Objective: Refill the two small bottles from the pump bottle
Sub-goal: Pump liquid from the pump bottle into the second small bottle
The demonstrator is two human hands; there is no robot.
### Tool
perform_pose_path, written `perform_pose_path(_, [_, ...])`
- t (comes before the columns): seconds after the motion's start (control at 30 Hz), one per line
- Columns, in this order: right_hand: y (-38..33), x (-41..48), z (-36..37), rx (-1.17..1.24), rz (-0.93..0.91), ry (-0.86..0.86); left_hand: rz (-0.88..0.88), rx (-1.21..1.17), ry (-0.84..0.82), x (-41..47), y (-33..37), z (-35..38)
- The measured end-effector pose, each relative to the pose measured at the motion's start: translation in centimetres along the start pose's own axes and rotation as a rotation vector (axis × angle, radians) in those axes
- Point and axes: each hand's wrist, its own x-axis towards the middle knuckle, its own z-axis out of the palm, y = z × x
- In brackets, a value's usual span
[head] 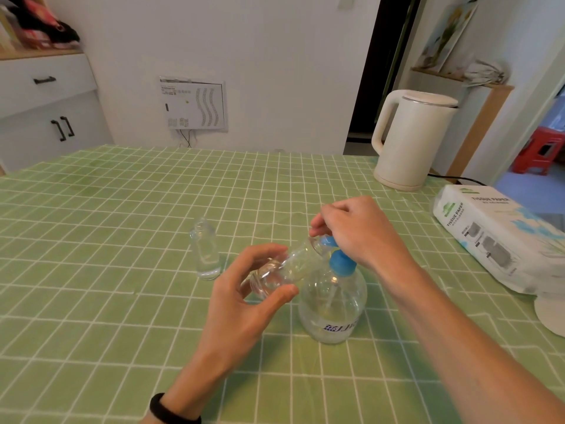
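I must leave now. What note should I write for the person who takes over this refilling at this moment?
Left hand: holds the tilted small bottle, mouth at the blue pump head.
Right hand: grips that pump head.
Pump bottle: upright on the table.
Second small bottle: upright, uncapped, apart to the left.
Done: unclear, fill levels hard to read.
Left: pump into the held bottle, then check the second.

Both bare forearms reach in from the lower edge. The left hand, palm turned inward, grips a tilted small bottle between curled fingers and thumb. The right hand, knuckles up, curls its fingers down over the pump head
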Motion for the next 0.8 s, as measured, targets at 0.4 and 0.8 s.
perform_pose_path(0.4, [-0.58,-0.59,-0.55,-0.082,-0.028,0.003,-0.006,-0.016,-0.006,-0.05,0.48,0.08])
perform_pose_path(0.8, [0.31,-0.57,0.34,-0.054,0.015,-0.037,-0.018,0.006,-0.007,-0.06,0.27,0.00])
